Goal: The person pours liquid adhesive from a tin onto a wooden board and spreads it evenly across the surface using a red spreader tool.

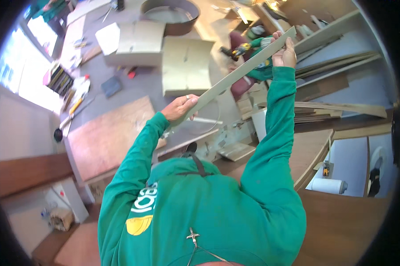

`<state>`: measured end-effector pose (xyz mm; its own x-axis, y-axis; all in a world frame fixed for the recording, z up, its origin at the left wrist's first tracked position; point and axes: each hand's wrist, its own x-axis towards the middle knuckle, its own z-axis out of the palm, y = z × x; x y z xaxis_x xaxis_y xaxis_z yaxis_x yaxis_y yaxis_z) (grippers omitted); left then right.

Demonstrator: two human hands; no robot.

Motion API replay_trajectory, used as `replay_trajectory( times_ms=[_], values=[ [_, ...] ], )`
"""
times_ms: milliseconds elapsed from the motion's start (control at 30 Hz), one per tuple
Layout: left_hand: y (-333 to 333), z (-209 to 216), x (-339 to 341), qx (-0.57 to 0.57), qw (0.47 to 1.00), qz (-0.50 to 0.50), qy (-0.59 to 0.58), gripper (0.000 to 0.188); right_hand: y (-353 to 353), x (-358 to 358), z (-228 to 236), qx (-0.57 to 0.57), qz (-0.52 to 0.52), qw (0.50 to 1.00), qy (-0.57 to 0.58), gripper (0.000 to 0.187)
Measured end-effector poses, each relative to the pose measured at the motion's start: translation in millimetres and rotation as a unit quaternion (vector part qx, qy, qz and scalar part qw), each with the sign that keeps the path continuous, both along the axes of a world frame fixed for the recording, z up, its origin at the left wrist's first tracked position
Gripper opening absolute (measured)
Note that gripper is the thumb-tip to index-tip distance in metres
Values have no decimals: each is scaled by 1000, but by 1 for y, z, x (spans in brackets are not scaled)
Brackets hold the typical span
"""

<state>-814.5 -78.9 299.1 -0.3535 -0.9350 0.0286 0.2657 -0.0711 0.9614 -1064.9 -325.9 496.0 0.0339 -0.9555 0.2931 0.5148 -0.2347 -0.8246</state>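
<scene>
A long, flat pale strip (240, 71), which looks like wood or board, is stretched at a slant between my two hands. My left hand (181, 107) is closed around its lower, nearer end, with a ring on one finger. Up at the far right end, my right hand (285, 55) grips it between thumb and fingers. Both arms are reached forward over the workbench edge. Beneath the strip, a pale box-like piece (186, 66) lies on the grey workbench (138, 82).
Beyond the strip, a co-worker in green sleeves is beside a yellow-and-black drill (242, 49). The bench bears a plywood panel (113, 137), another pale box (140, 42), a round brown hoop (177, 26) and scattered tools. Racked boards (337, 108) stand at right.
</scene>
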Motion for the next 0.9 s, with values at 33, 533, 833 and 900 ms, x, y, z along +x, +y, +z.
replay_trajectory(
  times_ms=[33, 533, 833, 900],
  values=[
    [23, -17, 16, 9, 1000, 26, 7, 38, 10, 31, -21, 26, 27, 999, -3, 32],
    [293, -95, 189, 287, 911, 134, -263, 34, 159, 120, -289, 274, 188, 925, 186, 55],
    [439, -105, 304, 357, 793, 158, -468, 23, 238, 163, -412, 417, 231, 865, 156, 50],
    [436, -114, 325, 392, 808, 181, -400, 23, 240, 172, -430, 424, 205, 869, 152, 47]
  ],
)
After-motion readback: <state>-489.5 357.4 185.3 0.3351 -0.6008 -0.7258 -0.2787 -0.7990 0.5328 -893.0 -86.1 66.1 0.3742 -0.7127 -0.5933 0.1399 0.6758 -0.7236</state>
